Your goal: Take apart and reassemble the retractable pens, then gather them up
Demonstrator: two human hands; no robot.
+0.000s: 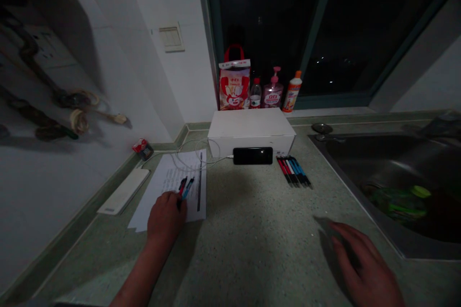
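My left hand [166, 213] is over the lower part of some printed paper sheets [196, 168], its fingers curled in at the near ends of two pens. One is a red pen [182, 186] and the other a light blue pen [188, 188]; both point away from me, their near ends hidden by the hand. On the right, my right hand [363, 264] hovers by the counter near the sink, thumb and fingers apart and nothing between them. Several red, white and blue pens [293, 171] lie side by side at the middle right of the counter.
A black phone [252, 156] with a white cable leans on a white box [252, 124]. The white power bank [124, 192] and a small red-and-black packet [143, 148] lie by the left wall. To the right is a metal sink [355, 192]; bottles and a red bag [235, 85] stand behind.
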